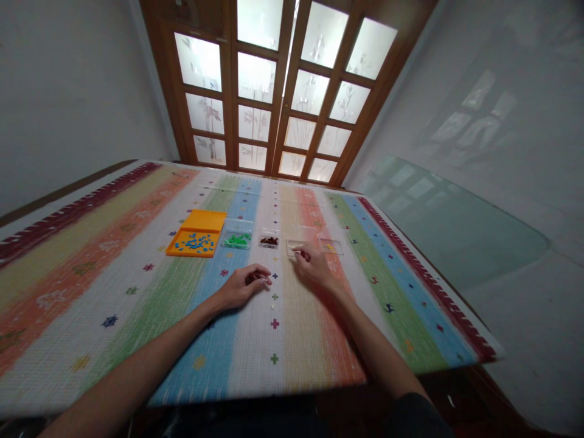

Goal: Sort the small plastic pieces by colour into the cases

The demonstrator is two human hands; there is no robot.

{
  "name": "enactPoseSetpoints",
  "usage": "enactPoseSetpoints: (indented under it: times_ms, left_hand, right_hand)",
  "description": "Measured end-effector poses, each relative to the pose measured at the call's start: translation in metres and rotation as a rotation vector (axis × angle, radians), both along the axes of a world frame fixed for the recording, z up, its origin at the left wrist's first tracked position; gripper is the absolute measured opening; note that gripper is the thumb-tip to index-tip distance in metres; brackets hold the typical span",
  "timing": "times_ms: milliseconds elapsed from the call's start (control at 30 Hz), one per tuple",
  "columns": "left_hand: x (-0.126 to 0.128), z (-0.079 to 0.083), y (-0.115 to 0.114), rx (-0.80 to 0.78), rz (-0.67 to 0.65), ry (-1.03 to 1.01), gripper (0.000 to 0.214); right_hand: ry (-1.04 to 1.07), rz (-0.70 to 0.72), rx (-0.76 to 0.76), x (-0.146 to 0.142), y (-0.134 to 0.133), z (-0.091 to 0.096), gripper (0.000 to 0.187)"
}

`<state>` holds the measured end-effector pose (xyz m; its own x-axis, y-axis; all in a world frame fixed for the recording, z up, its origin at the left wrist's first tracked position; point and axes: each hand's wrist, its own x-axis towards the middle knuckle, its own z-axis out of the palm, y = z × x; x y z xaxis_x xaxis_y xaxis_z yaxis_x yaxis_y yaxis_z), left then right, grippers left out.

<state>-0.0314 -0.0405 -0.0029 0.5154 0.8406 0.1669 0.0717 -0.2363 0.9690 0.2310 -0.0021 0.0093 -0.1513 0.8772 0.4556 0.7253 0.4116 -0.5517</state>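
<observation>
My left hand (pixel 244 286) rests on the striped tablecloth (pixel 137 304), fingers curled in and pinched together; whatever they hold is too small to see. My right hand (pixel 312 264) lies a little to the right, fingertips pinched at the near edge of a clear tray (pixel 292 245); what they pinch is unclear. Beyond the hands stands a row of small trays: an orange tray (pixel 197 234) with several blue pieces, a clear one with green pieces (pixel 236 240), a clear one with dark red pieces (pixel 269 241), and a clear one with yellow pieces (pixel 331 246).
The table's right edge runs along a dark red fringe (pixel 424 280); beyond it lies a glass tabletop (pixel 456 225). A wooden door with frosted panes (pixel 278 91) stands behind the table. White walls flank both sides.
</observation>
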Motion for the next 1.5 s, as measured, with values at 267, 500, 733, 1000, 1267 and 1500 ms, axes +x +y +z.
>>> enactPoseSetpoints:
  times_ms: [267, 500, 733, 1000, 1267, 1500]
  left_hand:
    - [-0.001, 0.000, 0.002, 0.005, 0.005, -0.062, 0.032]
    - [-0.001, -0.003, 0.003, 0.017, 0.022, -0.063, 0.034]
    - [-0.002, -0.002, 0.003, -0.001, 0.029, -0.043, 0.037]
    - [-0.002, 0.001, 0.000, 0.034, 0.018, 0.038, 0.035]
    - [-0.004, 0.004, -0.005, 0.432, -0.257, 0.250, 0.022]
    - [-0.001, 0.003, -0.006, 0.480, -0.262, 0.323, 0.013]
  right_hand:
    - [0.154, 0.386, 0.002, -0.044, -0.046, -0.001, 0.018]
    - [0.253, 0.341, 0.006, -0.059, -0.062, -0.006, 0.016]
    - [0.252, 0.342, -0.020, -0.065, -0.068, -0.008, 0.014]
    - [0.208, 0.265, -0.005, -0.054, -0.058, 0.001, 0.012]
    - [0.051, -0.116, 0.060, -0.002, -0.005, 0.005, 0.017]
    - [-0.130, -0.216, -0.024, 0.018, 0.012, 0.003, 0.027]
